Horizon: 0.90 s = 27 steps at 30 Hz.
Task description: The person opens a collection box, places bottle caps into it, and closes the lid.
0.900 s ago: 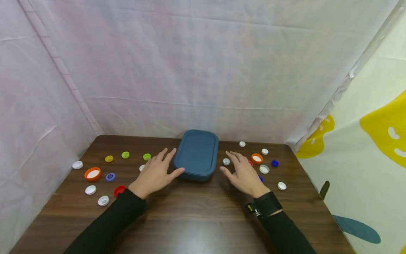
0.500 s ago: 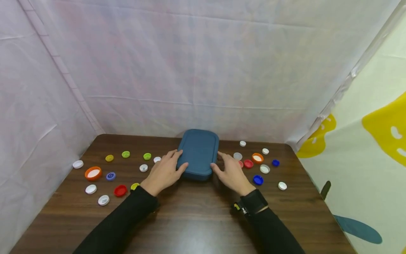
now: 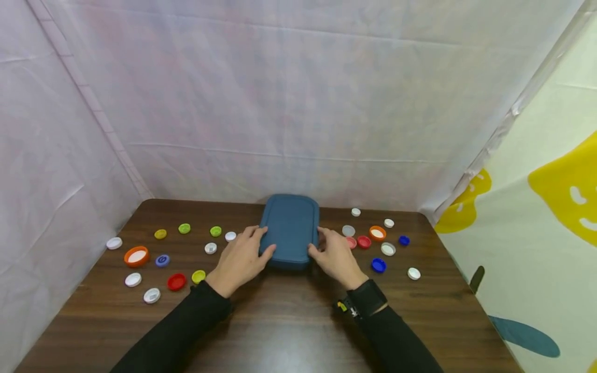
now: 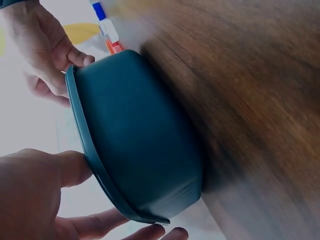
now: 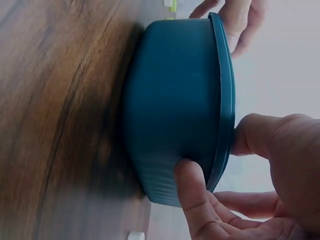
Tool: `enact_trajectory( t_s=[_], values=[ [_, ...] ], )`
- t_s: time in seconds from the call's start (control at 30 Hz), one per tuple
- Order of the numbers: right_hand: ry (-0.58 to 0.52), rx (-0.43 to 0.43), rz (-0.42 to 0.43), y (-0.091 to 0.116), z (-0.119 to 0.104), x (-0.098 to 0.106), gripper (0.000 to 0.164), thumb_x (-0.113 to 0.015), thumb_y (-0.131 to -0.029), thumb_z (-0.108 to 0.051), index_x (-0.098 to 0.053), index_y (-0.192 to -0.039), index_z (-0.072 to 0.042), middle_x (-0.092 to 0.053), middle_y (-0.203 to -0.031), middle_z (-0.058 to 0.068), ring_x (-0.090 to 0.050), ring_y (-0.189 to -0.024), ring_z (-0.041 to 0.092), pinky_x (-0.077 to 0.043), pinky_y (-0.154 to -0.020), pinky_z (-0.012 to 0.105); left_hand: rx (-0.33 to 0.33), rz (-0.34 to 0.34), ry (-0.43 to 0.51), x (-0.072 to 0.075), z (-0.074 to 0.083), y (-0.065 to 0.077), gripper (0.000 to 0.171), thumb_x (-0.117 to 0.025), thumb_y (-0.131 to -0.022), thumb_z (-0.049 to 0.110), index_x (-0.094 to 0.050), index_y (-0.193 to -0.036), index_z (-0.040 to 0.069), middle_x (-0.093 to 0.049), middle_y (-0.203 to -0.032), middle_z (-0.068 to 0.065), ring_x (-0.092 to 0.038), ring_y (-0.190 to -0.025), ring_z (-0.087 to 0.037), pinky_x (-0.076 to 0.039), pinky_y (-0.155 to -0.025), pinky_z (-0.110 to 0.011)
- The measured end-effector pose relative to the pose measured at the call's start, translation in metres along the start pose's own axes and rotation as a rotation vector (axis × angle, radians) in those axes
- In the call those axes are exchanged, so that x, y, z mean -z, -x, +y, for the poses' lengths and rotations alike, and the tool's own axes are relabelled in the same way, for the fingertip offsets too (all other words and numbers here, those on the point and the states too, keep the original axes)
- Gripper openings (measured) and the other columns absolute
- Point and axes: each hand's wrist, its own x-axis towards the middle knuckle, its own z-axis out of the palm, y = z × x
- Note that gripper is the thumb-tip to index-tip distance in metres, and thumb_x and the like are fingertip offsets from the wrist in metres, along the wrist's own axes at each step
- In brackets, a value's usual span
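Observation:
A blue-teal lidded storage box sits near the back of the table. My left hand grips its left edge, thumb over the lid and fingers reaching along the side. On the opposite edge, my right hand holds the rim; in the right wrist view its thumb lies on the lid while a fingertip presses the wall below. The lid looks seated all round, and what is inside the box is hidden. Close beside my left hand are a yellow bottle cap and a white cap.
Several bottle caps lie scattered both sides of the box, including a red cap, an orange one at left, and a blue cap at right. White cloth hangs behind the wooden table.
Both hands have come inward from beside the box and taken hold of its edges. Since half a second ago the box has shifted slightly toward me.

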Motion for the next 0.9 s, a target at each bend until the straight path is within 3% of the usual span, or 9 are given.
enact_trajectory(
  t_s=[0.27, 0.5, 0.8, 0.9],
  values=[
    [-0.012, 0.015, -0.089, 0.005, 0.005, 0.012, 0.063, -0.081, -0.102, -0.016, -0.065, -0.160, 0.003, -0.082, -0.120, 0.014, -0.079, -0.098, 0.018, -0.069, -0.089, 0.042, 0.009, 0.000, 0.035, -0.001, -0.005, -0.002, 0.062, -0.073, -0.116, 0.033, -0.060, -0.166, 0.000, -0.056, -0.169, -0.034, -0.069, -0.144, -0.050, -0.067, -0.102, -0.058],
    [-0.047, 0.044, -0.124, 0.008, 0.009, 0.018, 0.062, -0.080, -0.101, -0.012, -0.067, -0.161, 0.000, -0.084, -0.129, 0.018, -0.084, -0.099, 0.019, -0.071, -0.086, 0.039, 0.054, -0.023, 0.069, 0.001, -0.010, -0.006, 0.064, -0.069, -0.117, 0.034, -0.056, -0.170, 0.002, -0.050, -0.175, -0.034, -0.063, -0.152, -0.051, -0.068, -0.103, -0.061],
    [-0.011, 0.121, -0.190, 0.009, 0.017, 0.029, 0.062, -0.077, -0.101, -0.008, -0.068, -0.162, -0.004, -0.084, -0.129, 0.012, -0.080, -0.100, 0.013, -0.063, -0.079, 0.028, 0.107, -0.044, 0.093, 0.003, -0.016, -0.009, 0.065, -0.066, -0.118, 0.033, -0.051, -0.172, 0.000, -0.043, -0.179, -0.037, -0.062, -0.153, -0.055, -0.068, -0.100, -0.065],
    [0.011, 0.153, -0.213, 0.009, 0.019, 0.032, 0.062, -0.075, -0.100, -0.007, -0.068, -0.162, -0.006, -0.081, -0.118, 0.008, -0.073, -0.088, 0.010, -0.056, -0.075, 0.024, 0.107, -0.034, 0.087, 0.004, -0.018, -0.010, 0.065, -0.066, -0.117, 0.031, -0.052, -0.172, -0.001, -0.046, -0.176, -0.036, -0.064, -0.149, -0.055, -0.066, -0.103, -0.066]
  ],
)
